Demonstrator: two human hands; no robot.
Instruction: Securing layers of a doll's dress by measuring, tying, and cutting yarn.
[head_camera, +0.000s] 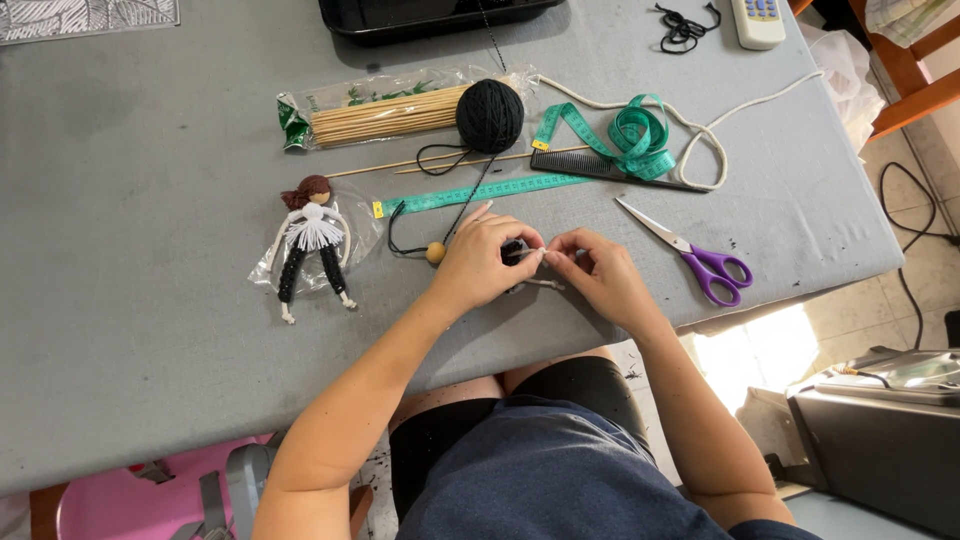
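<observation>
My left hand (483, 260) and my right hand (598, 275) meet over the near edge of the grey table (150, 200). Together they pinch a small white-and-black cord piece (530, 262), mostly hidden by the fingers. Black yarn runs from it up to a black yarn ball (490, 115). A wooden bead (435, 252) on a black thread lies just left of my left hand. A finished yarn doll (313, 240) with brown hair, white skirt and black legs rests on a clear bag further left.
Purple-handled scissors (700, 258) lie right of my hands. A green measuring tape (600, 145), black comb (610, 170), white cord (700, 135), a bag of wooden skewers (385, 112) and loose skewers sit behind. A black tray (430, 18) and remote (757, 20) are at the far edge.
</observation>
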